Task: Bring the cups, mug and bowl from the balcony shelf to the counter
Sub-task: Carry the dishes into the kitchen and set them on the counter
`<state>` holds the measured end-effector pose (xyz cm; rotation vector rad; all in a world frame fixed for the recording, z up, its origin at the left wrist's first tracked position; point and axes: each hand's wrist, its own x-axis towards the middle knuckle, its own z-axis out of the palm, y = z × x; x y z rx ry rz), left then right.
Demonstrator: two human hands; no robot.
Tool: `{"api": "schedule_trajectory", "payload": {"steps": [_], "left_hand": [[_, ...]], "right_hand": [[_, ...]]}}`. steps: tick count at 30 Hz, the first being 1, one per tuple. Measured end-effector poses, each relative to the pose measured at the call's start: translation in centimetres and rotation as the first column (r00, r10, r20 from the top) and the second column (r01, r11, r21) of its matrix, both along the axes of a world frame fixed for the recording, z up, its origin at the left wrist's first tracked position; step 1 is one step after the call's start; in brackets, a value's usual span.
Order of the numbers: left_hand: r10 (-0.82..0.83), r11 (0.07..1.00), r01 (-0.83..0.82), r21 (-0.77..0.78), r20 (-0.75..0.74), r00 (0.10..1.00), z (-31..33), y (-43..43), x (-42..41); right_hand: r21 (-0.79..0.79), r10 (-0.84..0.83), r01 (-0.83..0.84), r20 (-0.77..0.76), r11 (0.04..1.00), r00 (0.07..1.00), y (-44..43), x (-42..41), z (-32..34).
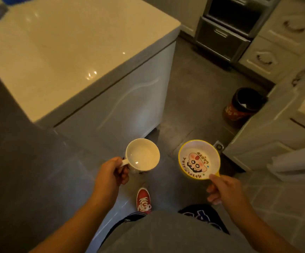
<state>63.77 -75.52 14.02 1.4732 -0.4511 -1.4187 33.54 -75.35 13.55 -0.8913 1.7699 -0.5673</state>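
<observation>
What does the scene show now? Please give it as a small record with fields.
left hand: holds the mug by its handle
right hand: pinches the bowl by its small yellow handle
mug: white, upright, looks empty
bowl: yellow rim, cartoon print inside, looks empty
counter: ahead on the left; mug and bowl not yet on it
floor: bin on the right, red shoe below the hands

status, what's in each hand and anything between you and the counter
Left hand grips white mug by its handle. Right hand pinches yellow bowl by its tab. Both carried, counter ahead-left. Bin off right, not in path.
</observation>
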Motion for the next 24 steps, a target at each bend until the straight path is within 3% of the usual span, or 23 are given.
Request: {"api": "schedule_trajectory", "payload": {"steps": [7, 12, 18, 24], "left_hand": [[-0.267, 0.963, 0.265, -0.045, -0.069, 0.961, 0.4, -13.8, -7.4], [-0.369, 0.930, 0.367, -0.035, -0.083, 0.926, 0.3, -22.1, -15.6], [-0.364, 0.931, 0.364, -0.015, -0.067, 0.929, 1.0, -30.0, -22.9], [-0.260, 0.965, 0.260, 0.043, 0.010, 0.966, 2.2, -35.2, -24.5]], "right_hand": [[0.083, -0.312, 0.311, 0.008, 0.947, 0.950, -3.1, -5.0, 0.3], [0.081, -0.435, 0.434, -0.004, 0.897, 0.901, -6.4, -10.1, -0.9], [0.062, -0.428, 0.427, -0.004, 0.902, 0.904, -14.2, -16.6, -2.4], [0.009, -0.310, 0.310, -0.006, 0.951, 0.951, -24.7, -20.2, -2.0]]}}
